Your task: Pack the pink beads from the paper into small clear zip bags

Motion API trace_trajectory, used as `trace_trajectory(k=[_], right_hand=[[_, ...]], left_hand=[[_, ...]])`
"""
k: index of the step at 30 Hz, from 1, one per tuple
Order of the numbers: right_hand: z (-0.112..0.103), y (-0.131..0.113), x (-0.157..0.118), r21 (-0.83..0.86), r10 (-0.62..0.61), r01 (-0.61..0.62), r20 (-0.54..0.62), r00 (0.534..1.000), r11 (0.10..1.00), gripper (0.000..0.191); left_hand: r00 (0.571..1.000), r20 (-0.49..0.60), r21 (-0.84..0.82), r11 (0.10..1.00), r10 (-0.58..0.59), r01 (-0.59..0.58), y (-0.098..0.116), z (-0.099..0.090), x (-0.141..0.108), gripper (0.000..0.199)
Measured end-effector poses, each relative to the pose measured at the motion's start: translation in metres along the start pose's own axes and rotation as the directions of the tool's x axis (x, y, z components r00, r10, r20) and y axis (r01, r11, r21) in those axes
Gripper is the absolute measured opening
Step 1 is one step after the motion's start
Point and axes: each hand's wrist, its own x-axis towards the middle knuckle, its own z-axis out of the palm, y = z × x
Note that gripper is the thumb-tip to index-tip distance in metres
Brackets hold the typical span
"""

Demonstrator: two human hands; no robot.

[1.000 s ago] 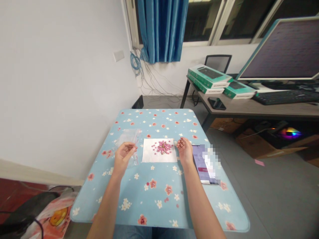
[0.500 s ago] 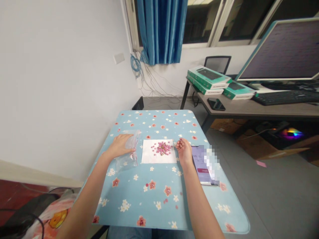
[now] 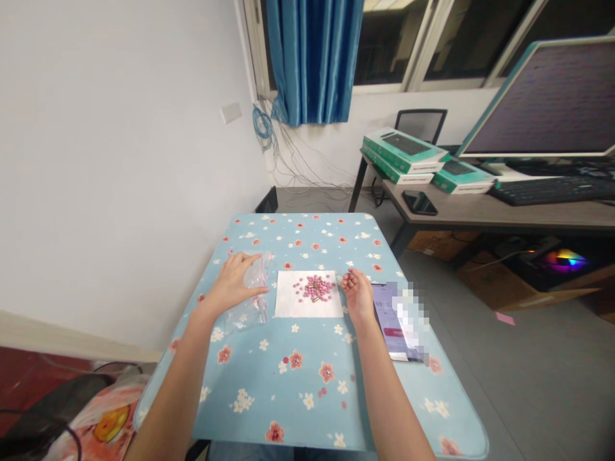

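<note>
My left hand [image 3: 235, 286] lies with its fingers apart on a clear plastic zip bag [image 3: 254, 288], touching it without gripping it. In the middle of the table, a white paper sheet [image 3: 307, 304] carries a cluster of small pink beads [image 3: 313, 288] around a small brownish piece [image 3: 315, 298]. My right hand [image 3: 358, 296] rests palm up with its fingers loosely curled, just beyond the sheet's right edge. It holds nothing that I can see. Right beside it lies a smartphone [image 3: 396, 323], its screen partly pixelated.
All of this stands on a blue floral tablecloth [image 3: 293, 384]. Behind on the right, a grey desk [image 3: 480, 214] holds a monitor [image 3: 538, 99], a keyboard [image 3: 552, 190], green boxes [image 3: 403, 150] and a dark phone [image 3: 419, 203]. Cardboard boxes [image 3: 494, 285] lie underneath.
My left hand has come down from above the bag and now lies on it, a little further right than half a second ago. My right hand has barely moved.
</note>
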Motion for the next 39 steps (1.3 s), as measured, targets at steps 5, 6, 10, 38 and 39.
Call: trace_trajectory(k=[5, 6, 10, 38, 39], right_hand=[[-0.002, 0.003, 0.001, -0.040, -0.012, 0.014, 0.027, 1.000, 0.999, 0.016], [-0.002, 0.003, 0.001, -0.060, -0.015, 0.016, 0.028, 0.999, 0.998, 0.017], [-0.003, 0.006, 0.001, -0.225, -0.065, 0.071, 0.036, 0.997, 0.972, 0.020], [-0.023, -0.002, -0.004, -0.866, -0.237, 0.499, 0.482, 0.844, 0.018, 0.014], [-0.021, -0.003, -0.005, -0.853, -0.230, 0.517, 0.489, 0.842, 0.079, 0.014]], left_hand=[[0.999, -0.038, -0.161, 0.986, -0.037, 0.031, 0.043, 0.017, -0.008, 0.069], [0.999, -0.035, -0.196, 0.980, -0.040, 0.032, 0.050, 0.023, -0.009, 0.068], [0.999, -0.008, -0.264, 0.964, -0.044, 0.040, 0.066, 0.046, -0.011, 0.069], [0.994, -0.086, -0.182, 0.982, -0.068, 0.052, 0.072, 0.089, -0.022, 0.063], [0.994, -0.090, -0.185, 0.981, -0.069, 0.051, 0.072, 0.090, -0.022, 0.061]])
